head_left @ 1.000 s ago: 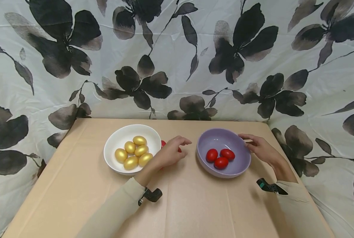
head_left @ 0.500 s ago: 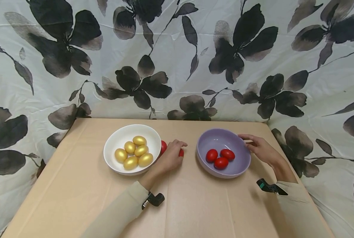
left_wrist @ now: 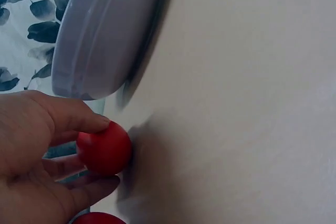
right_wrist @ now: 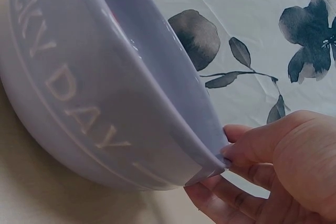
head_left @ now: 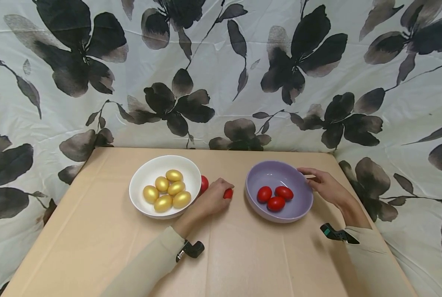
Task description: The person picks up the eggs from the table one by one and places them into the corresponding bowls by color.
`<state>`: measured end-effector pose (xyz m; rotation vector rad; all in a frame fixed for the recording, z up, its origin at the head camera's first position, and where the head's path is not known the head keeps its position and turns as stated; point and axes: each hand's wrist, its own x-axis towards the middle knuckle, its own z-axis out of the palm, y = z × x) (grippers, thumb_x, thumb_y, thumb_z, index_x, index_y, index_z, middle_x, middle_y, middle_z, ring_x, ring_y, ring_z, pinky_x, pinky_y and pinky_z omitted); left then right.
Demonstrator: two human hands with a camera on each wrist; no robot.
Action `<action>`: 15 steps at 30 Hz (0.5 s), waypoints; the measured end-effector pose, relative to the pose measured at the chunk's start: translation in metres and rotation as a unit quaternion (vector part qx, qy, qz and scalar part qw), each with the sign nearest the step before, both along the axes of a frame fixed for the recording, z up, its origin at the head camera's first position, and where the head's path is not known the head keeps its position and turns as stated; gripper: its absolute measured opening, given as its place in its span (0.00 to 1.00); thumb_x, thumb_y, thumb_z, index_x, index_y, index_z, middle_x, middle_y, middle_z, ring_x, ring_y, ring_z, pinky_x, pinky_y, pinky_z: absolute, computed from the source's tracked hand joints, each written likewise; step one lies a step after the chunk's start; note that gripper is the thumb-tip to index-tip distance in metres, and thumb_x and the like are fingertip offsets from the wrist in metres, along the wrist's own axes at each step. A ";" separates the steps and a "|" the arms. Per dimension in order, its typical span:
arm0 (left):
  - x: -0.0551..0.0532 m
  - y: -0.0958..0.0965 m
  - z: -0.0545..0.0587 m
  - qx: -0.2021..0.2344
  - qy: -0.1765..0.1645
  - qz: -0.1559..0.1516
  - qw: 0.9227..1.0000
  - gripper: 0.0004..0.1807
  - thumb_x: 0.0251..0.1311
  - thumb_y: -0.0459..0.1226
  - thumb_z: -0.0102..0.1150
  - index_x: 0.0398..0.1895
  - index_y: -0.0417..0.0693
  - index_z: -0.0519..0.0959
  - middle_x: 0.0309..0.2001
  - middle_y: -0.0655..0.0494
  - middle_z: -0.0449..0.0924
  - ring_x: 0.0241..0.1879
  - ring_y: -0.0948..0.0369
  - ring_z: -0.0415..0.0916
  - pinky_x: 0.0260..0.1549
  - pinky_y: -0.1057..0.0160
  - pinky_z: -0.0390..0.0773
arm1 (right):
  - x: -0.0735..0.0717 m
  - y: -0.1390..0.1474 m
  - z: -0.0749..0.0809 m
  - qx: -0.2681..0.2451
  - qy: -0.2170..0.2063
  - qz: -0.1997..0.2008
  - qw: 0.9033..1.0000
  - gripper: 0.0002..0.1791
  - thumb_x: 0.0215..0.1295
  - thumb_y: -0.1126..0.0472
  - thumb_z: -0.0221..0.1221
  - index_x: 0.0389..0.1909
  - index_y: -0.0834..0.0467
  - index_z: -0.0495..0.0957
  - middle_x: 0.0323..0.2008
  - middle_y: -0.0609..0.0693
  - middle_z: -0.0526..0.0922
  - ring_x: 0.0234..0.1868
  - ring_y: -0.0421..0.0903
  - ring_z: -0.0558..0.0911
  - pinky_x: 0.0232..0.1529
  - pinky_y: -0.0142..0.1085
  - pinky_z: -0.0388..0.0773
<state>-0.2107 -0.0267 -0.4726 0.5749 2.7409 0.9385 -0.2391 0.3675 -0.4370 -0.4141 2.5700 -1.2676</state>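
Observation:
Between the two bowls, my left hand [head_left: 214,199] grips a red egg [head_left: 228,193] between thumb and fingertips. The left wrist view shows that egg [left_wrist: 105,148] close over the table, with its shadow beside it. My right hand [head_left: 328,187] pinches the right rim of a purple bowl [head_left: 280,217], thumb on the rim and fingers beneath it in the right wrist view. Inside this bowl lie three red eggs [head_left: 276,203]. One more red egg [head_left: 204,184] sits on the table against the white bowl, partly hidden by the bowl and my left hand.
A white bowl [head_left: 140,177] with several golden eggs [head_left: 163,203] stands left of my left hand. Both bowls rest on a light wooden table [head_left: 76,247]. Behind its back edge hangs a white cloth [head_left: 221,62] with dark flowers. Raised letters mark the purple bowl's side.
My left hand has come down and back a little from above the red eggs, and its fingers have closed round one of them. My right hand and both bowls have stayed in place.

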 end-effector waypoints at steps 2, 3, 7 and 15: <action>0.001 0.000 0.001 -0.009 -0.001 -0.002 1.000 0.27 0.62 0.33 0.63 0.66 0.45 0.76 0.59 0.45 0.74 0.55 0.52 0.72 0.57 0.54 0.80 | 0.000 0.000 0.000 0.001 0.000 -0.001 1.000 0.27 0.75 0.71 0.47 0.74 0.62 0.65 0.71 0.67 0.67 0.61 0.67 0.77 0.53 0.44 0.84; 0.001 0.000 0.001 -0.014 -0.003 -0.002 1.000 0.27 0.62 0.33 0.63 0.67 0.46 0.76 0.59 0.45 0.74 0.55 0.53 0.73 0.57 0.54 0.80 | 0.000 0.000 0.000 0.002 0.000 -0.003 1.000 0.27 0.75 0.71 0.47 0.74 0.61 0.65 0.71 0.66 0.67 0.61 0.67 0.77 0.53 0.43 0.84; -0.001 0.001 0.003 -0.028 -0.011 0.008 1.000 0.29 0.61 0.35 0.64 0.68 0.44 0.74 0.59 0.45 0.75 0.55 0.52 0.73 0.59 0.52 0.79 | -0.001 0.000 -0.001 0.004 0.000 -0.004 1.000 0.27 0.75 0.71 0.47 0.74 0.61 0.65 0.71 0.66 0.67 0.61 0.67 0.78 0.53 0.42 0.84; -0.005 0.000 0.005 -0.028 -0.007 0.008 1.000 0.28 0.61 0.36 0.65 0.65 0.39 0.75 0.56 0.43 0.76 0.54 0.51 0.75 0.58 0.52 0.80 | -0.001 0.000 0.000 -0.004 -0.001 0.000 1.000 0.27 0.75 0.72 0.47 0.74 0.63 0.64 0.71 0.67 0.66 0.61 0.68 0.77 0.53 0.45 0.84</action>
